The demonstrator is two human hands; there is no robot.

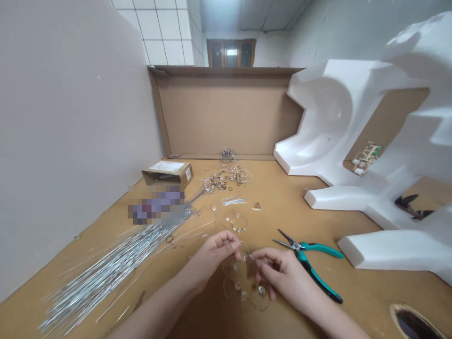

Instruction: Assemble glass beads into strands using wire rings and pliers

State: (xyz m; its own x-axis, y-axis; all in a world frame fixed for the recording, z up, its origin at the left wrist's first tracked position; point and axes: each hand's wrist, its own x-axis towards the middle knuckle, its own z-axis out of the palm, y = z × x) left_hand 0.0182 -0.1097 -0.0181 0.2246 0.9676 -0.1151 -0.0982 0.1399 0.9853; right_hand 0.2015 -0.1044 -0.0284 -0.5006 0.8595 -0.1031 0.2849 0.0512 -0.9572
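From where I stood, the work hung right between the person's two hands: a thin beaded wire strung with clear, faceted beads, its top end at the fingertips and the rest curving down below them, in front of the person's body. The left hand was closed in a pinch, thumb against forefinger, on a fine bit of the wire just beside the topmost bead. The right hand pinched from the other side, its fingertips meeting the wire close to that same bead, its other fingers curled loosely under; one lower bead sat just beside those curled fingers, and whether they touched it I couldn't tell. The hands were near each other but apart, with that top bead in the gap. Just beyond them on the tabletop lay a second beaded loop, and farther off some short silver rods and a scatter of beads and rings. A pair of pliers with teal handles lay just right of the right hand, jaws parted. Over on the left stretched a bundle of silver wires, with a small cardboard box behind it.
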